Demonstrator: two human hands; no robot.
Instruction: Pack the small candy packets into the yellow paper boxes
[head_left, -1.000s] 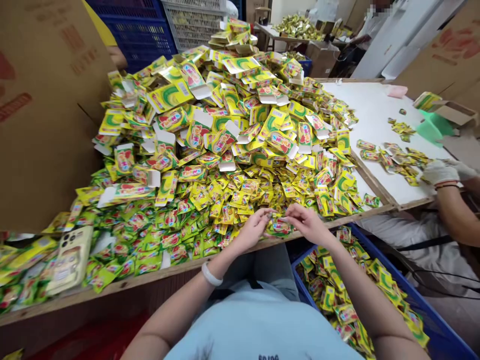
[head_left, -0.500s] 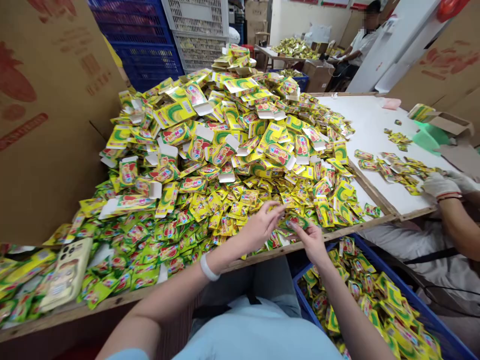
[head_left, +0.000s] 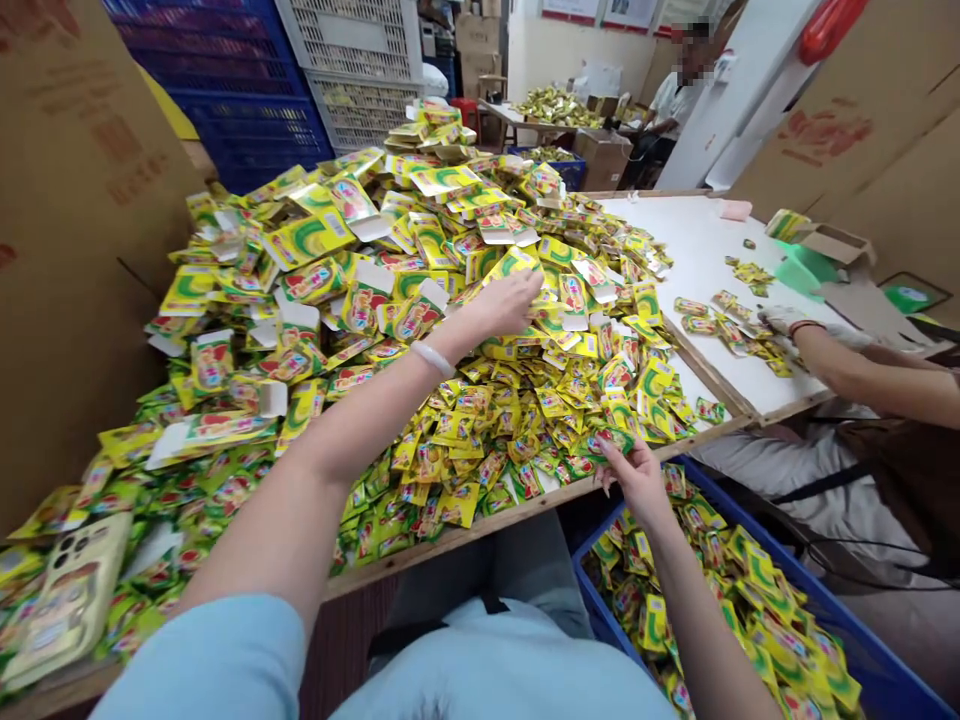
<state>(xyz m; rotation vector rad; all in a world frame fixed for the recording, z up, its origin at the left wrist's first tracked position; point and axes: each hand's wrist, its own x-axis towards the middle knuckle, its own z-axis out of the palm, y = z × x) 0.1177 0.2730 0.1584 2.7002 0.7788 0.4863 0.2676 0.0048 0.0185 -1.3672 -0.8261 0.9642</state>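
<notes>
My left hand (head_left: 511, 303), with a white band at the wrist, reaches over the middle of the heap, its fingers curled at a small yellow and green carton (head_left: 516, 262). The fingertips are partly hidden, but they appear to grip that carton. Close to the table's front edge, my right hand (head_left: 639, 478) pinches a green sachet (head_left: 616, 440) between thumb and fingers. Around both hands lies a big heap of printed cartons (head_left: 360, 300), several with white end flaps open. Loose yellow sachets (head_left: 457, 430) and green sachets (head_left: 382, 520) spread along the front.
A phone (head_left: 71, 590) lies at the left front. Below the table on the right stands a blue crate (head_left: 847, 610) of filled packs. A co-worker's gloved hand (head_left: 784, 318) is at the neighbouring white table (head_left: 652, 225). Cardboard (head_left: 67, 250) walls the left; stacked crates (head_left: 360, 40) stand behind.
My left hand has moved from beside the right hand up and away, onto the heap's cartons. The right hand still holds the green sachet. The view has shifted slightly to the right.
</notes>
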